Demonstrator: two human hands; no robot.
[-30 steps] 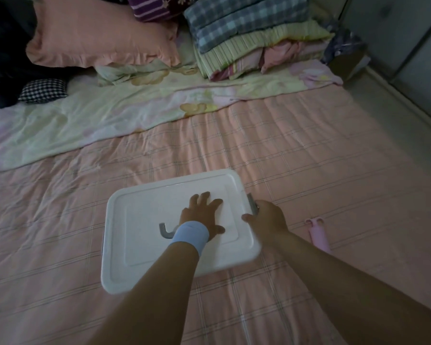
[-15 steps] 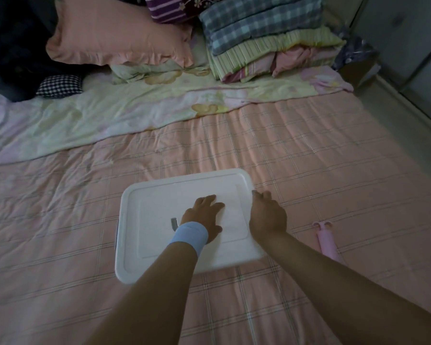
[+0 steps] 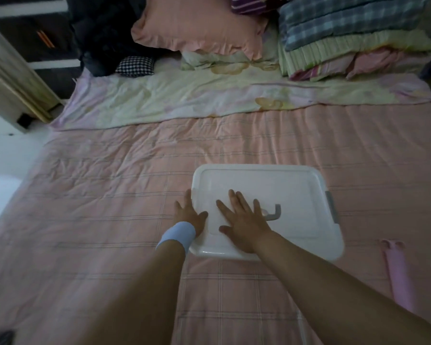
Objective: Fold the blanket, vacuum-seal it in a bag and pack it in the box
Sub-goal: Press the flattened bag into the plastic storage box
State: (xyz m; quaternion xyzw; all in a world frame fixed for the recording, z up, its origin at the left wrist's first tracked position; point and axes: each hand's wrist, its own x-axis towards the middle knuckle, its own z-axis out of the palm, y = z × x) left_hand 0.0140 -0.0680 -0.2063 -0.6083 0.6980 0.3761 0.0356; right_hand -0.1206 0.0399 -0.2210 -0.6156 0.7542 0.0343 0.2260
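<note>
Head view: on soft bed (image 3: 110, 207), risk of tilting white box (image 3: 334, 250) under palm pressure and leaving lid (image 3: 271, 180) half seated. Right hand (image 3: 244, 220) flat on lid, fingers straight, released; left hand (image 3: 188, 215) at lid's left edge, fingers straight, thumb on top, gripping nothing; grey latch (image 3: 332, 206) on right side, clipped or not unclear. Box closed, contents hidden: cannot confirm blanket inside; folded bedding (image 3: 346, 38) stacked at bed's far end.
</note>
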